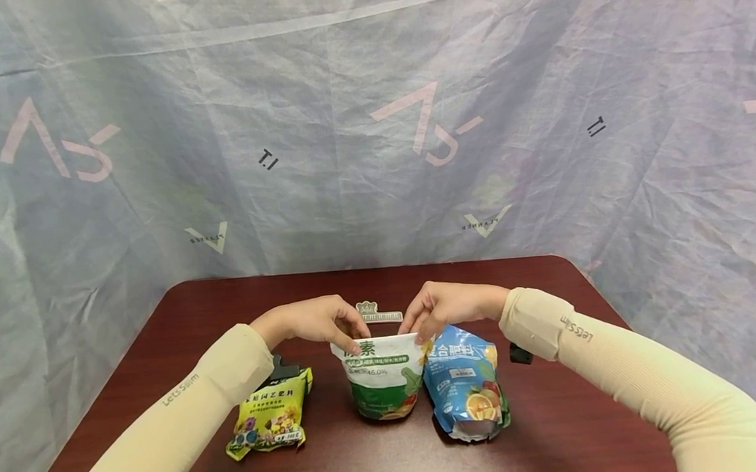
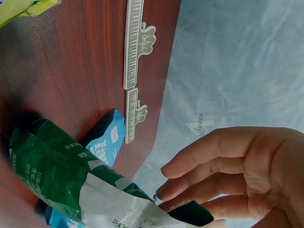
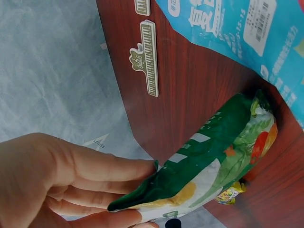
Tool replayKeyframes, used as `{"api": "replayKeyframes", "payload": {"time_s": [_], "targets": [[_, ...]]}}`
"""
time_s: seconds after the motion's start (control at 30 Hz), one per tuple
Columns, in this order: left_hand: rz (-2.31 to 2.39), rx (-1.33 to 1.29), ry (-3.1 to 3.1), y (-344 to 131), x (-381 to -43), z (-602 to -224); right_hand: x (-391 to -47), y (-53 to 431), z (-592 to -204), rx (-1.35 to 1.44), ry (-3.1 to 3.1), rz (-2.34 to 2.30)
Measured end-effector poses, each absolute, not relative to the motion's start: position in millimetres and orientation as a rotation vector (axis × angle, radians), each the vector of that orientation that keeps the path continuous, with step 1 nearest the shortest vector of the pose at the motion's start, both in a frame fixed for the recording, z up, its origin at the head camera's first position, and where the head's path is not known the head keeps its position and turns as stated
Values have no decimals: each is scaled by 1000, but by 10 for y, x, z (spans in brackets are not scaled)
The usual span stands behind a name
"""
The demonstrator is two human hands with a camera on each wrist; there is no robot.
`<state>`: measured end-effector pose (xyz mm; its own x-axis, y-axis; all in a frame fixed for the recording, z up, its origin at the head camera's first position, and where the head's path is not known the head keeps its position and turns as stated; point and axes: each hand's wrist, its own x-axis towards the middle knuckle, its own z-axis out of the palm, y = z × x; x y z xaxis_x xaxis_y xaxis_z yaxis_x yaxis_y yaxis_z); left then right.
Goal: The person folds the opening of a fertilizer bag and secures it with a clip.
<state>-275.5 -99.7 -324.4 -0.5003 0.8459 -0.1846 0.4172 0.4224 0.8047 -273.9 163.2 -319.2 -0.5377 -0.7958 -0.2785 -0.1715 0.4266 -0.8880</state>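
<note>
A white and green fertilizer bag (image 1: 382, 389) is upright at the middle of the dark red table, its printed front facing me. My left hand (image 1: 321, 321) pinches the top left corner, thumb in front and fingers behind. At the top right corner my right hand (image 1: 448, 305) pinches the bag the same way. The right wrist view shows the bag's green back (image 3: 209, 137) slanting down from the fingers (image 3: 111, 166). In the left wrist view the top edge curls near the fingertips (image 2: 173, 187).
A blue bag with fruit pictures (image 1: 463, 392) stands close on the right. Left of centre lies a yellow flower-printed fertilizer bag (image 1: 272, 416). Flat ruler-like cutouts with crests (image 1: 382, 316) lie behind the hands. Grey printed cloth (image 1: 360, 144) hangs beyond the table (image 1: 541, 413).
</note>
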Motion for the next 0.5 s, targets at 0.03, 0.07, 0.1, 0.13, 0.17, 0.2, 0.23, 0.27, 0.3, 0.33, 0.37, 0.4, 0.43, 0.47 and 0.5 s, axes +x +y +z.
{"api": "replayKeyframes", "payload": {"time_s": [0.03,0.07,0.1,0.13,0.17,0.2,0.23,0.27,0.3,0.33,0.37,0.4,0.43,0.47,0.5], "targets": [[947,1069,2090,-995,-2762,-3239,-2738,1633,-3191,-817,1969,-1108],[943,1068,2089,-992,-2769,-3234,-2736,1633,-3189,-820,1972,-1101],[940,1061,2090,-988,-2778,-3228,-2735,1634,-3187,-825,1980,-1095],[929,1056,2100,-984,-2788,-3219,-2733,1635,-3186,-828,1984,-1090],[920,1047,2110,-983,-2803,-3212,-2731,1635,-3182,-832,1989,-1086],[912,1033,2122,-981,-2821,-3203,-2730,1635,-3180,-834,1992,-1083],[906,1012,2141,-980,-2840,-3197,-2727,1634,-3176,-836,1997,-1081],[903,991,2159,-981,-2865,-3193,-2725,1634,-3172,-836,1999,-1080],[898,972,2179,-984,-2890,-3188,-2724,1634,-3168,-837,2001,-1079],[894,958,2200,-987,-2917,-3188,-2722,1633,-3165,-837,2003,-1078],[898,939,2219,-991,-2945,-3194,-2721,1632,-3163,-838,2004,-1077],[900,923,2243,-994,-2972,-3202,-2719,1633,-3163,-839,2005,-1076],[900,913,2267,-997,-2998,-3214,-2718,1634,-3165,-839,2005,-1077],[903,907,2285,-1002,-3023,-3230,-2719,1634,-3169,-839,2001,-1080],[906,897,2303,-1003,-3043,-3245,-2718,1634,-3172,-840,1999,-1083]]}}
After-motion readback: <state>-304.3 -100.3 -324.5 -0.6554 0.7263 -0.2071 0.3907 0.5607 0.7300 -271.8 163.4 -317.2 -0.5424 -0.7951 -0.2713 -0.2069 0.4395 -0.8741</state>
